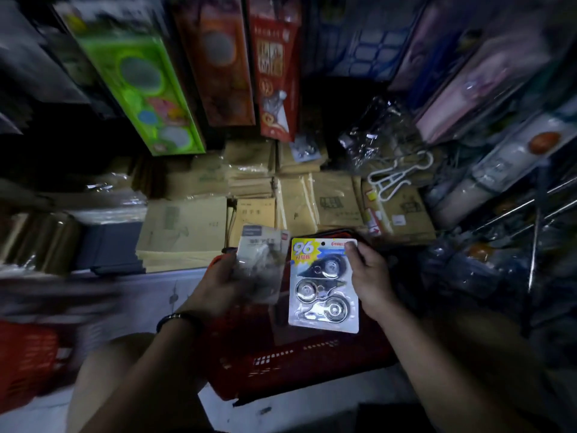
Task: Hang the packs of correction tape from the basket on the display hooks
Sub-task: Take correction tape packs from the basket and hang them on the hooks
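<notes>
Item: white-backed blister pack of correction tape with a yellow "96" burst and three clear round reels (pixel 324 285). Held upright above the red slotted plastic basket (pixel 299 357), gripped along its upper right edge by the right hand (pixel 370 278), thumb over the card near the small punched hang hole at the top.

Item: second pack, grey and blurred, clear-fronted card (pixel 260 264). Pinched at its left edge by the left hand (pixel 215 284), which wears a dark wristband; it sits just beside the first pack, over the basket's far rim.

Surroundings: stacks of brown paper-covered exercise books (pixel 256 195) behind the basket; bare metal display hooks (pixel 527 210) projecting at the right; a green boxed toy set (pixel 140 89) hanging overhead.

Risks, as judged:
- The scene is dim; the hang hole is small, so a hook tip could miss it and tear the card.
- Both hands are occupied; threading one pack one-handed may let it twist and drop into the clutter.
- The edge grips are light; a snag on neighbouring hanging goods could pull a pack free.
- The left pack's type is unreadable; it could land on the wrong hook.
</notes>
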Demonstrator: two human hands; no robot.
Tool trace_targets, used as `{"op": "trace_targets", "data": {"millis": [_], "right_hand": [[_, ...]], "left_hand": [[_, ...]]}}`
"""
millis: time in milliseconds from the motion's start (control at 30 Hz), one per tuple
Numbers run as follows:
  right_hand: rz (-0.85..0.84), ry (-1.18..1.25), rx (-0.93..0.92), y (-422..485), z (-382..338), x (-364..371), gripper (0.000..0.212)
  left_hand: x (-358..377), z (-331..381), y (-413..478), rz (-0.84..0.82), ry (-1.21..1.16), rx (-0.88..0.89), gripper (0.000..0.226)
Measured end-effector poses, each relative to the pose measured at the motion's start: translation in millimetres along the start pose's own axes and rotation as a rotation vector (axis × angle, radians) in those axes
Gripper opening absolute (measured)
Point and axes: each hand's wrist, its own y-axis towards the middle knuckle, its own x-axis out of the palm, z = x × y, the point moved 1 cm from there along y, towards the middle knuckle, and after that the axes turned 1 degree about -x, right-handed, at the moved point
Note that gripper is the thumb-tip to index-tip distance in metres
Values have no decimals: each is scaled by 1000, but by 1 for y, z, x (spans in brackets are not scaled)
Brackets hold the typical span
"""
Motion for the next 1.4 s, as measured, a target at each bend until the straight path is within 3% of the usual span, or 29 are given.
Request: {"op": "trace_targets", "data": {"millis": [133, 300, 633, 833, 967, 1067, 1300, 1400], "right_hand": [[106, 81, -44, -4, -50, -27, 26], [34, 188, -106, -21, -117, -42, 29], [49, 221, -323, -51, -227, -60, 37], [-164, 425, -336, -65, -284, -77, 30], [-324, 473, -315, -61, -296, -90, 68], [-467, 406, -369, -72, -303, -91, 61], [-248, 289, -461, -75, -328, -87, 109], [-197, 307, -545, -68, -352, -101, 106]], "left_hand": [[8, 40, -35, 60, -196, 47, 44], [18, 97, -71, 53, -345, 158, 46], [38, 183, -115, 90, -425, 367, 57], [24, 229, -132, 136, -558, 463, 69], [8, 260, -141, 235, -571, 544, 73], [2, 279, -142, 296, -578, 597, 71], [-6, 326, -141, 345, -574, 688, 68], [-15, 351, -145, 328, -502, 706, 69]]}}
